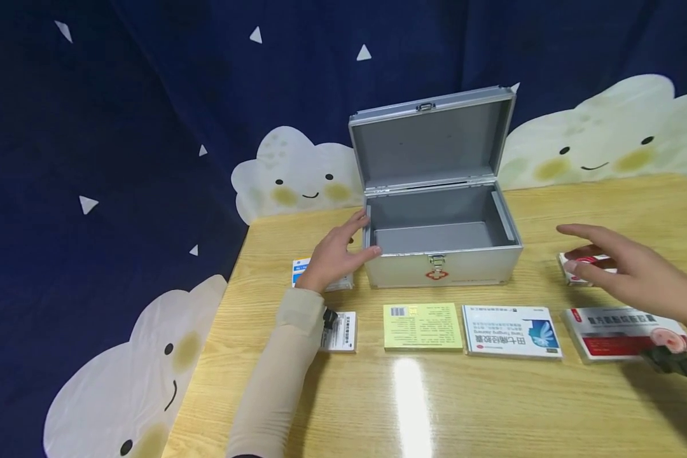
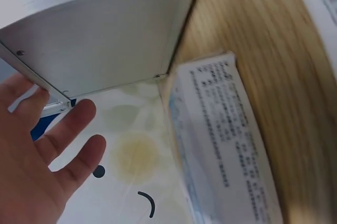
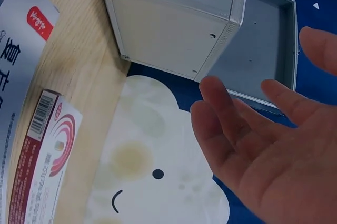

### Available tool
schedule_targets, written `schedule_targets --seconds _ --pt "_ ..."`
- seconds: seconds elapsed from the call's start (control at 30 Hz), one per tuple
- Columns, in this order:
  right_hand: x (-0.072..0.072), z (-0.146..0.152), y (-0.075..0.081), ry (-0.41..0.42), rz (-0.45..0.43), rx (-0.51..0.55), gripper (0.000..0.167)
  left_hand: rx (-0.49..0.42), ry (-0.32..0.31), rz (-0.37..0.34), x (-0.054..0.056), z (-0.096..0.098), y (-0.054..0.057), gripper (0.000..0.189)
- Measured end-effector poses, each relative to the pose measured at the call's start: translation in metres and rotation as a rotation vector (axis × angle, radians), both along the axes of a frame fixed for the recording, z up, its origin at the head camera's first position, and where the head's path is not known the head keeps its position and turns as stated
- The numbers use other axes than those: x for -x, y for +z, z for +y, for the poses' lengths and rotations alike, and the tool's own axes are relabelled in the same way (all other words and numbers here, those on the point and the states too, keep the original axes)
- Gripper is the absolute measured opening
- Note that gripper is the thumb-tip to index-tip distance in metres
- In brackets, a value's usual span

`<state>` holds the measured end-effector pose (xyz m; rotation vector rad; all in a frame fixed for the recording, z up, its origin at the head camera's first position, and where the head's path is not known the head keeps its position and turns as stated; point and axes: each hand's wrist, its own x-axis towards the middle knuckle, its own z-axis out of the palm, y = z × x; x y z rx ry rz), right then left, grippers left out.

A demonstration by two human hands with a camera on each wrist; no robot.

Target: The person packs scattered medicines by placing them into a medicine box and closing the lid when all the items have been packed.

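A silver metal first-aid box (image 1: 475, 270) stands with its lid (image 1: 429, 146) raised; a red cross marks its front and the grey inside is bare. My left hand (image 1: 338, 251) is at its left side, fingertips right at the rim and thumb over the front corner. Below that hand lies a blue and white medicine box (image 2: 226, 134), partly covered by it in the head view. My right hand (image 1: 630, 267) hovers to the right with fingers loosely spread, holding nothing. It overlaps a small white medicine box with pink rings (image 3: 66, 134) in the head view.
Along the front lie a yellow box (image 1: 422, 327), a white and blue capsule box (image 1: 512, 331), a red and white box (image 1: 607, 331) and a small white box (image 1: 343, 334) partly behind my left wrist. A dark blue curtain (image 1: 298, 76) with cloud prints hangs behind the wooden table (image 1: 464, 407).
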<state>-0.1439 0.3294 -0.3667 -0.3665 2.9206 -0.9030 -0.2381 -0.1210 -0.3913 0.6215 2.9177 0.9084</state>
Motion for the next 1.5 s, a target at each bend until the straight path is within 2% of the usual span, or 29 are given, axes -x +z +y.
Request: schedule_targets --seconds 0.2,0.5,0.73,0.97,1.17,1.3,1.4,1.5 --pt "-0.001 0.006 0.002 -0.013 0.006 -0.005 0.065 0.041 -0.009 0.08 0.003 -0.002 0.0 0.073" --pt "-0.003 0.022 0.002 -0.05 -0.01 -0.019 0.068 0.035 -0.014 0.079 0.0 0.0 -0.004 0.072" --pt "0.001 0.031 0.004 -0.065 -0.023 -0.033 0.064 0.082 -0.033 0.146 0.0 0.001 -0.002 0.072" --pt "0.006 0.035 0.006 -0.064 -0.077 -0.067 0.065 0.141 -0.025 0.205 0.0 0.001 -0.001 0.07" --pt "0.008 0.04 0.003 -0.083 -0.081 -0.086 0.064 0.146 -0.04 0.239 0.002 0.0 -0.002 0.071" --pt "0.012 0.047 0.0 -0.073 -0.04 -0.139 0.061 0.138 -0.053 0.275 0.003 0.001 -0.002 0.07" --pt "0.018 0.053 -0.003 -0.072 -0.008 -0.179 0.056 0.124 -0.051 0.268 0.002 0.001 -0.002 0.07" --pt "0.021 0.058 -0.006 -0.087 -0.02 -0.188 0.056 0.106 -0.043 0.244 0.0 0.002 -0.002 0.07"
